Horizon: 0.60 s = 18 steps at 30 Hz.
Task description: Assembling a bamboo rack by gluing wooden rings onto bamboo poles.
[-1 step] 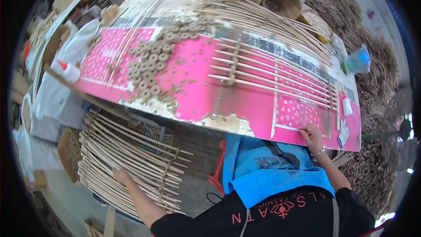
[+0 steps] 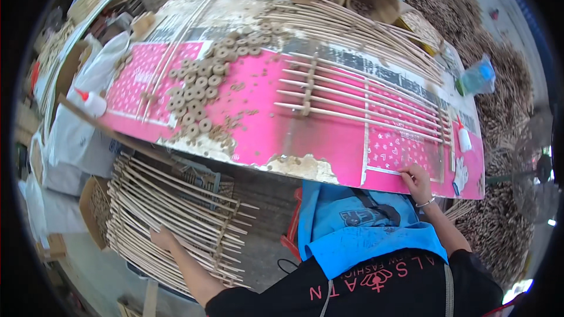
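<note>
Low on the left, my left hand [image 2: 163, 238] is closed on a stack of wooden stick racks [image 2: 176, 205], which have thin rods joined by crossbars. Its fingertips are partly hidden among the rods. My right hand [image 2: 418, 182] rests by the near edge of the pink-topped table [image 2: 335, 147], fingers bent together; whether anything is between them does not show. Beyond it a single stick rack [image 2: 364, 103] lies flat, several parallel rods set into two crossbars. A white glue bottle with a red tip [image 2: 463, 137] stands right of this rack.
Many round wooden rings [image 2: 197, 91] are heaped mid-left on the table. Loose rods [image 2: 358, 32] lie across the back beside a cardboard tube [image 2: 373, 0]. Another glue bottle [image 2: 93, 103] is at the left edge. A cardboard box [image 2: 94, 211] adjoins the stacked racks; a clear bottle [image 2: 477, 78] stands far right.
The view has shifted slightly, so the table appears a little to the left. Both hands keep their places, on the racks and at the table's edge.
</note>
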Available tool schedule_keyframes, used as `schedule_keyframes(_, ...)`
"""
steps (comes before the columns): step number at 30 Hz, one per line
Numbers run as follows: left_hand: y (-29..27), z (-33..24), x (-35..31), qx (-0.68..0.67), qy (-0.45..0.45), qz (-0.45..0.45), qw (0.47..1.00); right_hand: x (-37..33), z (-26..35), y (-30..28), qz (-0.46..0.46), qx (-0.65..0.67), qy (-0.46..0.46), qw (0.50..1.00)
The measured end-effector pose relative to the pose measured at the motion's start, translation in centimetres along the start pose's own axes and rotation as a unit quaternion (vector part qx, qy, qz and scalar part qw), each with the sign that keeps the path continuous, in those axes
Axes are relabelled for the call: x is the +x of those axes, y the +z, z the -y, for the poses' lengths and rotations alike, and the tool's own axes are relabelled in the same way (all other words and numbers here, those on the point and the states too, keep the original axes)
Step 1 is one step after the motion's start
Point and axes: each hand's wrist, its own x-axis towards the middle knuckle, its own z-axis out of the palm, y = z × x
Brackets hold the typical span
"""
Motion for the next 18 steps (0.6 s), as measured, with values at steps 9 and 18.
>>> schedule_keyframes(9,-2.2,-39.0,-27.2,-0.357,0.452,0.174,0.799,0.2,-2.3,2.7,-0.115,0.111,0.031,0.987)
schedule_keyframes(18,12.5,-59.3,-41.9,-0.071,0.799,0.319,0.505,0.9,-1.7,3.3,-0.139,0.136,0.005,0.981)
